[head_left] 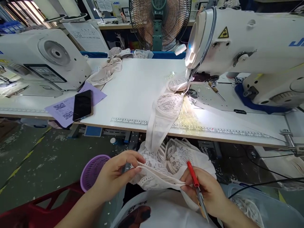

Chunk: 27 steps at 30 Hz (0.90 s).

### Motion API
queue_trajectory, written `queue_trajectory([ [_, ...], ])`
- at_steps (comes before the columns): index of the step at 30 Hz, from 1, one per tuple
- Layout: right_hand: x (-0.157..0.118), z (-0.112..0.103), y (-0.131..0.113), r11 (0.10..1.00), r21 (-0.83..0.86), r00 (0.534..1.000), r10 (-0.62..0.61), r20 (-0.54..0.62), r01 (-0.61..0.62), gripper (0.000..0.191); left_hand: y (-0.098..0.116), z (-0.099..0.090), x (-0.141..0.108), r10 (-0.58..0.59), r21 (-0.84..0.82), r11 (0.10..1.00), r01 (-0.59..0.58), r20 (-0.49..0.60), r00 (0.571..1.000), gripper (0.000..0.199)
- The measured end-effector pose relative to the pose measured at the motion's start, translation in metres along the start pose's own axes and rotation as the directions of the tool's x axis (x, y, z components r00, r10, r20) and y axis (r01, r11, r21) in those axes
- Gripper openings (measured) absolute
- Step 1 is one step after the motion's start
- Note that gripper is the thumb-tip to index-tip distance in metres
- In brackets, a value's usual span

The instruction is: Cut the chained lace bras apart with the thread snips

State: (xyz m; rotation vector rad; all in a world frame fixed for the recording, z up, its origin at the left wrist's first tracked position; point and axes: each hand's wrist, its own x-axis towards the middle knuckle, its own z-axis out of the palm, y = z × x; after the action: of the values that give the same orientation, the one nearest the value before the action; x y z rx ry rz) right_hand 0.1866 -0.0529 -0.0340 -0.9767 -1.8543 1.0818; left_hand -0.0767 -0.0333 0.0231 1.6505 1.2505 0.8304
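L hand [124, 169]: thumb + fingers pinch pale edge of lace piece [152, 177]; floral mesh, scalloped, soft folds. R hand [205, 186]: grasps other end of same edge, plus slim tool [196, 183] w/ glossy red grip, metal shank, pointing down. Landmark = white sewing machine [232, 41], smooth, rounded. Lace piece: below + L of machine, off table edge. Sheer bra part [166, 107], moulded cup: at machine's needle end, hanging over table [133, 95] edge. Wire-grille fan [160, 25], round: behind + L of machine. Purple basket [93, 171], perforated plastic: well L of machine, lower.
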Motion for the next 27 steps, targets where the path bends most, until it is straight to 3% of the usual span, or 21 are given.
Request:
queue_trajectory([
  [6, 0.001, 0.0, -0.002, 1.0, -0.008, 1.0, 0.014, 0.007, -0.014, 0.011, 0.002, 0.004, -0.001, -0.086, -0.119, 0.989, 0.083, -0.021, 0.996, 0.013],
  [11, 0.0, -0.002, 0.0, 0.997, -0.024, 0.998, 0.068, 0.005, -0.068, 0.007, 0.001, 0.012, -0.002, -0.169, -0.225, 0.964, 0.142, -0.108, 0.98, 0.006],
  [14, 0.0, -0.004, 0.0, 0.991, -0.04, 0.992, 0.126, 0.006, -0.125, 0.004, 0.003, 0.013, 0.001, -0.223, -0.205, 0.959, 0.197, -0.112, 0.968, 0.018],
  [17, 0.005, -0.007, -0.002, 0.989, -0.064, 0.991, 0.135, 0.008, -0.135, 0.004, 0.004, 0.011, 0.004, -0.17, -0.106, 0.981, 0.16, -0.097, 0.981, 0.012],
  [21, 0.012, -0.011, -0.001, 0.997, -0.064, 0.998, 0.044, 0.035, -0.042, 0.002, 0.002, 0.011, 0.004, -0.107, -0.075, 0.992, 0.099, -0.106, 0.989, 0.002],
  [27, 0.02, -0.02, 0.006, 0.982, -0.185, 0.996, -0.013, 0.089, 0.03, 0.012, -0.001, 0.008, 0.006, 0.071, 0.075, 0.995, -0.061, -0.134, 0.988, 0.018],
])
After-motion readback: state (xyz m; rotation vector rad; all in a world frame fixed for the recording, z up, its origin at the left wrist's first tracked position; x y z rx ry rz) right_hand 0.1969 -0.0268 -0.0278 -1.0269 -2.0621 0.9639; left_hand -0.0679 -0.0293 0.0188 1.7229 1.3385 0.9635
